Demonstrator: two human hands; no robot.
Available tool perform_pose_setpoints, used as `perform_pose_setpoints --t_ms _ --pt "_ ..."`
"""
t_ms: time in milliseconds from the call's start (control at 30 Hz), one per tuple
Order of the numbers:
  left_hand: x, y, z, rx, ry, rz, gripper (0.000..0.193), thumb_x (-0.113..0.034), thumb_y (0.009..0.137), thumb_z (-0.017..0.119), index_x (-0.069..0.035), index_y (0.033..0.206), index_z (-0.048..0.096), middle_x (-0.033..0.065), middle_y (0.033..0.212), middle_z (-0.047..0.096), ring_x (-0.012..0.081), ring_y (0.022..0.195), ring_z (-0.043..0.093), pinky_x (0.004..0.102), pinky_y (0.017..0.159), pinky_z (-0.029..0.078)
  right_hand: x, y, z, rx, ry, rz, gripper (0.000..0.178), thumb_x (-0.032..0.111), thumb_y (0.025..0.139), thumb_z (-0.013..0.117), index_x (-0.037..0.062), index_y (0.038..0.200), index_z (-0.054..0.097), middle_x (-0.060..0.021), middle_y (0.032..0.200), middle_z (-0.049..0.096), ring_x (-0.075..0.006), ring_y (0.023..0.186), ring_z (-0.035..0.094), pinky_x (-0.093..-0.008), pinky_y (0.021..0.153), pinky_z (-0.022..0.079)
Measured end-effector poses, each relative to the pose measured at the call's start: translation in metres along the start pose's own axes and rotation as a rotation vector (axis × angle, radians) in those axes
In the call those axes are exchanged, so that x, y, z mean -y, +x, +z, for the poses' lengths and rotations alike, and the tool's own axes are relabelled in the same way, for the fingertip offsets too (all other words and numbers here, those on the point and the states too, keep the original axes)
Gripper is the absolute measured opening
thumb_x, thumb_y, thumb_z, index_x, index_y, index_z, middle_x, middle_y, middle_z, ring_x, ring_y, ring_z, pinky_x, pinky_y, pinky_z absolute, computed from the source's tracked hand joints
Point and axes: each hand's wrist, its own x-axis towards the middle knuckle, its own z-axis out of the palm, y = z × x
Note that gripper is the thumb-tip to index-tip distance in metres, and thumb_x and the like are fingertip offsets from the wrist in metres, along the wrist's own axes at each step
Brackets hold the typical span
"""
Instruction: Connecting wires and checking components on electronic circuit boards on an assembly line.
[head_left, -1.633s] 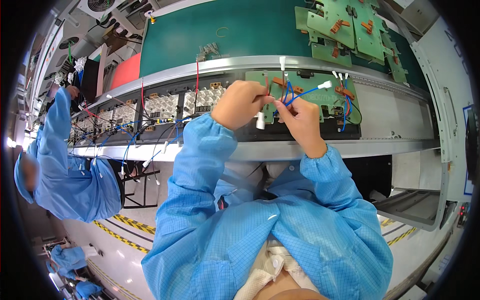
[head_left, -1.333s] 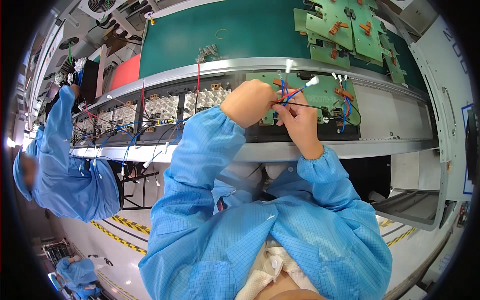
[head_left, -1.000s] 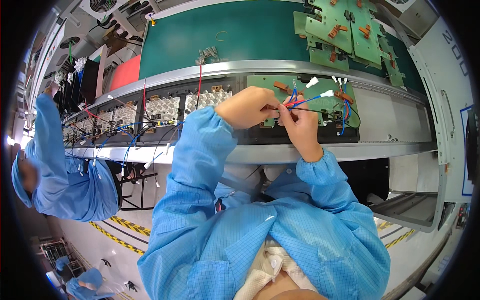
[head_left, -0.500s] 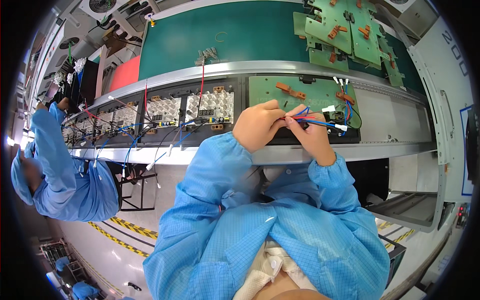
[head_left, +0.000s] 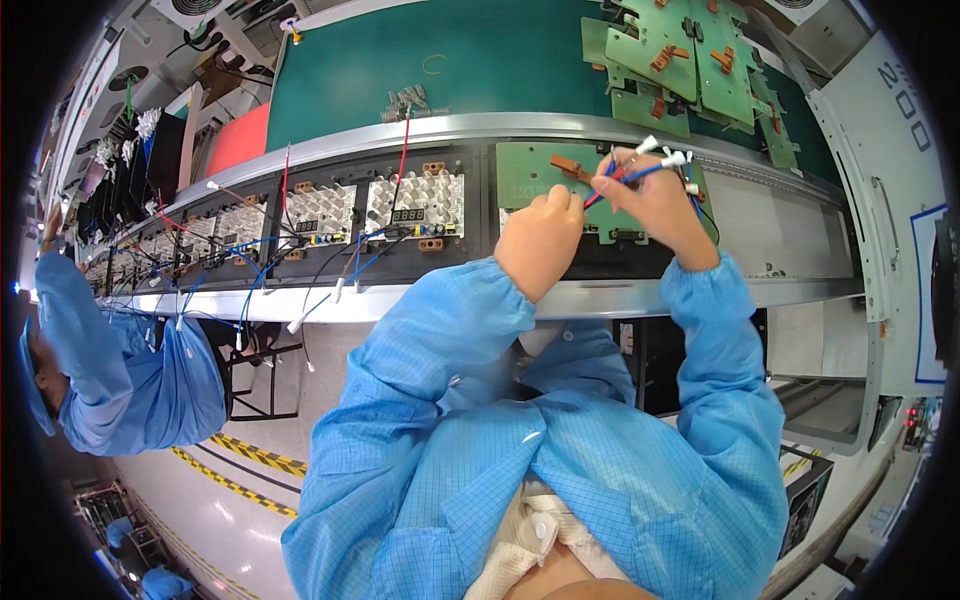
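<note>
Red, blue and black wires (head_left: 625, 175) with white plug ends (head_left: 672, 159) are pinched in my right hand (head_left: 665, 212), over the right part of a green board (head_left: 522, 172). The plug ends stick out above its fingers, pointing up and right. Close by on the left, my left hand (head_left: 541, 243) is closed at the board's lower edge, with its fingertips on the lower run of the same wires. Both hands hide much of the board. A brown clip (head_left: 568, 165) sits on the board beside the wires.
Left along the rail stand several circuit boards (head_left: 415, 205) with small displays and trailing wires. Metal springs (head_left: 408, 102) lie on the green mat (head_left: 510, 60). Green boards with brown clips (head_left: 655, 62) are stacked far right. A co-worker in blue (head_left: 130, 370) works at left.
My right hand has moved up and right, lifting the wire bundle so its plugs now point upward. My left hand has shifted slightly right. The co-worker's arms have moved left.
</note>
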Motion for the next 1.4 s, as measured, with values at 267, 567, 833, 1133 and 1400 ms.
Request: perform_pose_setpoints --t_ms 267,567,833,1133,1400 --pt "-0.037 0.015 0.030 0.084 0.622 -0.132 0.010 -0.013 0.078 0.061 -0.005 0.083 0.057 0.0009 0.074 0.046 0.0105 0.062 0.055 0.0235 0.042 0.045 -0.026 0.038 -0.015 0.128 -0.274 -0.050 0.024 0.024 0.082 0.069 0.0015 0.078 0.064 -0.0049 0.076 0.062 -0.0166 0.069 0.057 -0.0304 0.064 0.045" --pt "-0.038 0.014 0.013 0.116 0.520 -0.136 0.009 -0.010 0.075 0.062 -0.003 0.079 0.060 0.0031 0.075 0.049 0.0126 0.066 0.057 0.0215 0.046 0.048 -0.051 0.037 -0.016 0.106 -0.366 -0.091 0.034 0.036 0.079 0.071 0.0018 0.080 0.066 -0.0095 0.080 0.063 -0.0245 0.073 0.060 -0.0344 0.069 0.047" --pt "-0.023 0.022 -0.041 -0.048 0.118 0.123 0.013 -0.010 0.075 0.060 -0.002 0.085 0.064 0.0057 0.090 0.059 0.0191 0.094 0.056 0.0295 0.079 0.049 -0.037 0.031 -0.018 0.047 -0.569 -0.099 0.032 0.035 0.079 0.072 0.0066 0.089 0.059 -0.0097 0.091 0.062 -0.0292 0.090 0.057 -0.0394 0.081 0.042" --pt "-0.018 0.006 -0.002 -0.008 0.261 0.281 0.045 -0.010 0.081 0.054 0.011 0.121 0.055 0.0181 0.125 0.056 0.0264 0.120 0.050 0.0360 0.104 0.038 -0.047 0.029 -0.016 -0.021 -0.673 -0.122 0.036 0.032 0.079 0.071 0.0084 0.102 0.057 -0.0094 0.103 0.055 -0.0290 0.105 0.052 -0.0414 0.088 0.038" --pt "-0.011 0.010 -0.003 0.050 0.346 0.383 0.043 -0.010 0.079 0.054 0.011 0.117 0.057 0.0202 0.120 0.058 0.0268 0.110 0.054 0.0339 0.100 0.041 -0.043 0.048 -0.036 0.243 -0.488 -0.039 0.037 0.036 0.085 0.067 0.0030 0.101 0.060 -0.0111 0.101 0.058 -0.0250 0.094 0.055 -0.0364 0.082 0.044"
